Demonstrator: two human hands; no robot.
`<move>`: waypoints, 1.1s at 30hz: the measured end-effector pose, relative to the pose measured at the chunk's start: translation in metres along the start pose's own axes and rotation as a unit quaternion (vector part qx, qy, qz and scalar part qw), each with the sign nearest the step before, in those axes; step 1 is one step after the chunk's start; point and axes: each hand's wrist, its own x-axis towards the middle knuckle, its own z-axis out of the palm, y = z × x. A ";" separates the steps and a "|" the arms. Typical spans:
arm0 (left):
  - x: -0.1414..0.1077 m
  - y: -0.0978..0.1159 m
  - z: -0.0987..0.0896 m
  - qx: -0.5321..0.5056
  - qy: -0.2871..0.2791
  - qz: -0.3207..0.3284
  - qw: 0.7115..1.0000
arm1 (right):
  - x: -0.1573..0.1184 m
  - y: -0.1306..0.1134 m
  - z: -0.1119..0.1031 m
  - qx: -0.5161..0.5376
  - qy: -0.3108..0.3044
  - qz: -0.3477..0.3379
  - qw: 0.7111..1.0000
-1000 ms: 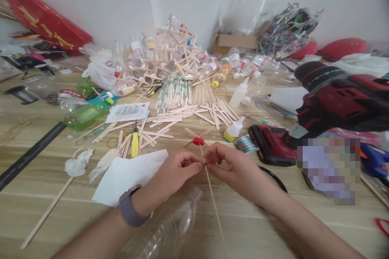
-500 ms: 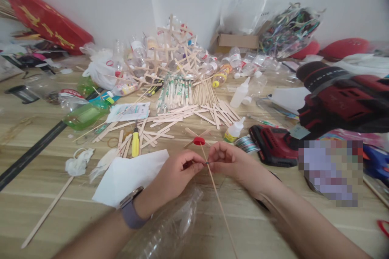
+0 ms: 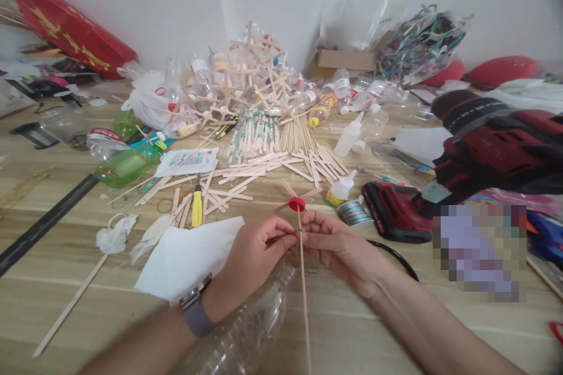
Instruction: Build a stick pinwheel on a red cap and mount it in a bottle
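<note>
A thin wooden skewer point(image 3: 304, 299) runs from the bottom edge up to a red bottle cap point(image 3: 297, 204), behind which crossed craft sticks point(image 3: 311, 193) show. A small dark band point(image 3: 299, 229) is wrapped around the skewer just below the cap. My left hand point(image 3: 268, 246), with a watch on its wrist, pinches at the left of the band. On the right, my right hand point(image 3: 332, 240) has its fingers closed at the skewer beside the band. A clear plastic bottle point(image 3: 250, 328) lies under my left forearm.
White paper point(image 3: 189, 255) and a yellow screwdriver point(image 3: 197, 206) lie at the left. Craft sticks point(image 3: 264, 164) and bottles are heaped behind. To the right are a glue bottle point(image 3: 340, 189), a wire spool point(image 3: 354, 212) and a red-black drill point(image 3: 497, 146).
The skewer has swung to a more upright line, and its cap has shifted slightly right and turned. My right hand's fingers have moved closer around the skewer.
</note>
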 end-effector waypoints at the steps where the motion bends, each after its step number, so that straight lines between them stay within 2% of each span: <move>1: 0.000 0.000 0.000 0.001 -0.003 -0.001 1.000 | 0.000 0.001 0.000 0.012 0.000 0.000 1.000; 7: -0.002 0.002 0.001 -0.001 -0.017 -0.011 1.000 | 0.000 0.005 0.002 0.069 0.001 -0.002 0.998; 16: -0.005 -0.002 0.000 0.127 0.023 0.091 0.988 | -0.002 0.009 0.007 0.099 0.008 -0.017 0.995; 21: -0.006 -0.001 -0.001 0.135 0.033 0.097 0.986 | -0.003 0.011 0.008 0.094 0.012 -0.039 0.995; 28: -0.003 0.004 0.000 -0.001 0.011 0.017 1.000 | -0.004 0.012 0.010 0.059 0.026 -0.080 0.995; 33: 0.000 -0.003 0.001 -0.123 -0.019 -0.044 0.991 | -0.004 0.013 0.012 0.029 0.032 -0.100 0.994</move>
